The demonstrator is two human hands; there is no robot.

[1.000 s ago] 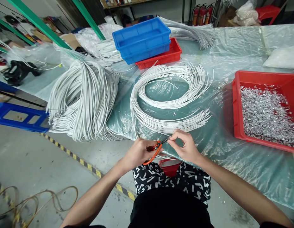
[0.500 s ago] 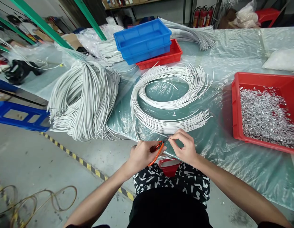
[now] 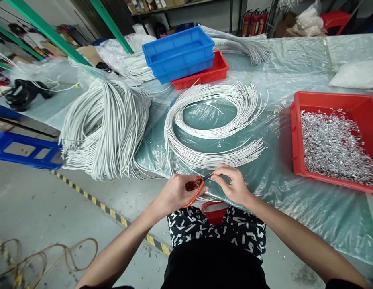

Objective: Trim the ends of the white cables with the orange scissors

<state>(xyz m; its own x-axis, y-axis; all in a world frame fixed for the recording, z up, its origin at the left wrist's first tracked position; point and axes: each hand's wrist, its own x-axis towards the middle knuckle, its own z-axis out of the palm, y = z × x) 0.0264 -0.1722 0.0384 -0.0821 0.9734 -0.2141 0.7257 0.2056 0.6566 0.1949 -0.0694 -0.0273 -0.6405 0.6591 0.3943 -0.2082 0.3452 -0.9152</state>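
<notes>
Head view: the person's left hand (image 3: pixel 177 192) has its grip wrapped round a pair of orange-handled pliers (image 3: pixel 202 184), the tips slanting up toward two o'clock. Just beyond the tips, the right hand (image 3: pixel 238 189) has its grip closed, thumb and forefinger pinching a small piece (image 3: pixel 212 174) at the nose, too tiny to make out; whether it joins a cable I cannot tell.

For work this fine, I judge it best to rest both wrists evenly, line the piece up square with the tips, and have the right fingertips just clear of the metal before the handles take pressure; a light, steady squeeze should slip less than a sharp one.

Taking the tips as the dial's centre, the near edge of the desk (image 3: pixel 297 216) runs under the hands, its green top covered by wrinkled, glossy clear plastic. A coil of white cables (image 3: pixel 210 132) lies at twelve, a bulkier heap of cables (image 3: pixel 111 128) at ten, and between two and three a red tray (image 3: pixel 298 148) of shiny bits (image 3: pixel 337 148). On the floor (image 3: pixel 114 241), striped tape (image 3: pixel 102 205) runs past eight o'clock. Farther off, between eleven and twelve, blue trays (image 3: pixel 183 66) rest partly on a second red tray (image 3: pixel 201 79); fire extinguishers (image 3: pixel 254 23) stand at about one.
</notes>
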